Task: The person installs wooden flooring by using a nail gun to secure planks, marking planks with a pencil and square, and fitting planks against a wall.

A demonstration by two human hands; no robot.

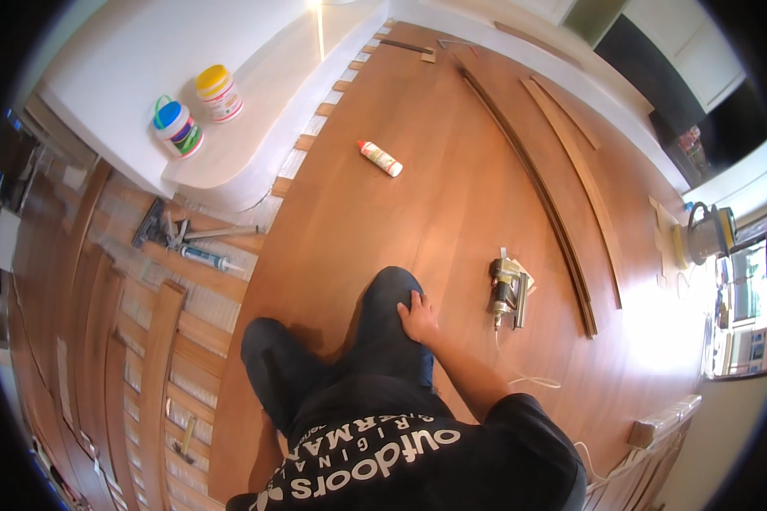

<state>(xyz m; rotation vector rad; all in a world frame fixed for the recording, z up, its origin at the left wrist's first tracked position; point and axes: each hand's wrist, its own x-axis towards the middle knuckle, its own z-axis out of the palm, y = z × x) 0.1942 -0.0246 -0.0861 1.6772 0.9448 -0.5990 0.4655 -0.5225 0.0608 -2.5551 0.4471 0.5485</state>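
Observation:
My right hand (419,318) lies on my right knee (392,289), its fingers spread over the dark trouser leg and nothing in them. Of my left arm only a little skin shows beside my hip, and the left hand itself is hidden. To the right of my right hand a nail gun (508,289) rests on the laid wood floor (324,230), with a thin pale air hose (533,381) trailing from it. Ahead of my knees a white glue bottle (379,159) with a red cap lies on its side.
Long wood strips (528,170) lie on the right. At left, bare battens (200,336) carry loose boards (158,349), a sealant tube (209,258) and a hammer (183,439). Two tubs, blue-lidded (179,132) and yellow-lidded (220,98), stand on a white ledge. A power saw (706,234) stands far right.

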